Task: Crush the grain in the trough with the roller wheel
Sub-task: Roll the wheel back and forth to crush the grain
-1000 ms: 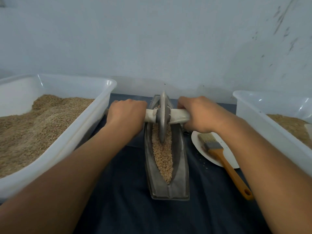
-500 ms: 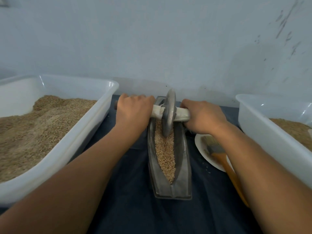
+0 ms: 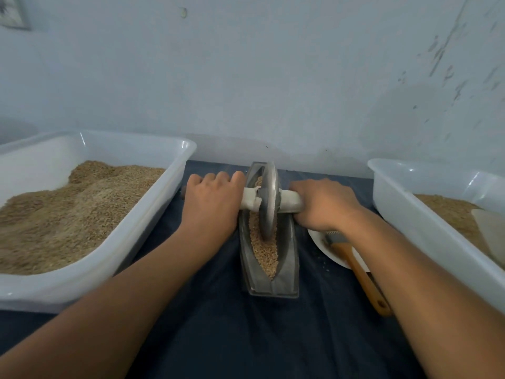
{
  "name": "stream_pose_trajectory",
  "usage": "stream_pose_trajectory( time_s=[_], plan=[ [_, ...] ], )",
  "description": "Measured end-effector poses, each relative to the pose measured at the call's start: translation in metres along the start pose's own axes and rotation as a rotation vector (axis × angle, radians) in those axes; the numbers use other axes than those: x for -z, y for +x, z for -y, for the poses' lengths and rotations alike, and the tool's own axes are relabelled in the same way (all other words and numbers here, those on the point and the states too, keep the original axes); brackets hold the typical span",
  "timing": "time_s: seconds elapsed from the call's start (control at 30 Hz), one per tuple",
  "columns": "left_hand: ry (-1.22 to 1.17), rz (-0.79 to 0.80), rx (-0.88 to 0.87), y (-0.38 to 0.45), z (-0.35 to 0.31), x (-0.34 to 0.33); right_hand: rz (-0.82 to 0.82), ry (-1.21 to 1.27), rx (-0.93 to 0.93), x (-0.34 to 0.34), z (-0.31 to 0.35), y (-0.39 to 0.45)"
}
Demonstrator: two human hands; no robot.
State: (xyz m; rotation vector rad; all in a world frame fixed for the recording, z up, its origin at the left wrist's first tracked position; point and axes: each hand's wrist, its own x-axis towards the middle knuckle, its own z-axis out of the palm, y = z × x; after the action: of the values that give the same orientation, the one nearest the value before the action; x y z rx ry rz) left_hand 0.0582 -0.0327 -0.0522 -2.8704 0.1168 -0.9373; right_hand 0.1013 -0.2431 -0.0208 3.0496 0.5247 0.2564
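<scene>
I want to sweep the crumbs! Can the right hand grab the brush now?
Probably not right away. The right hand is gripping the roller wheel's handle. The brush lies just beneath that forearm with nothing on it, so once the hand lets go it looks an easy reach.

Pale blue-grey wall [image 3: 273,77] behind, scuffed and flaking at upper right. Small mark or fixing near top centre, too small to identify. Corner of a framed picture [image 3: 12,12] at top left. Work surface covered in dark navy cloth [image 3: 246,337]. Light soft, even.

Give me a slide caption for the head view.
Both hands grip the roller wheel axle over grain-filled trough.
</scene>
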Motion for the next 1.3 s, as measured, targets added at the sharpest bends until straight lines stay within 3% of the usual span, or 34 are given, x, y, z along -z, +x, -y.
stream_pose_trajectory(
  time_s=[0.17, 0.43, 0.6, 0.87, 1.07, 1.3],
  plan=[
    [0.015, 0.104, -0.018, -0.015, -0.003, 0.021, 0.031, 0.016, 0.024, 0.01, 0.006, -0.031],
    [0.076, 0.219, -0.042, -0.037, -0.002, 0.048, -0.054, -0.018, 0.086, 0.025, 0.023, -0.071],
    [0.053, 0.232, -0.046, -0.042, -0.002, 0.052, -0.075, -0.057, 0.128, 0.024, 0.024, -0.076],
    [0.051, 0.24, -0.075, -0.008, -0.005, 0.04, 0.0, 0.024, -0.046, 0.003, 0.008, -0.042],
    [0.048, 0.29, -0.06, 0.016, 0.001, 0.017, -0.053, -0.008, -0.051, -0.006, -0.001, -0.009],
    [0.04, 0.259, -0.006, 0.042, -0.001, 0.001, 0.048, 0.056, -0.044, -0.006, -0.011, 0.028]
  ],
)
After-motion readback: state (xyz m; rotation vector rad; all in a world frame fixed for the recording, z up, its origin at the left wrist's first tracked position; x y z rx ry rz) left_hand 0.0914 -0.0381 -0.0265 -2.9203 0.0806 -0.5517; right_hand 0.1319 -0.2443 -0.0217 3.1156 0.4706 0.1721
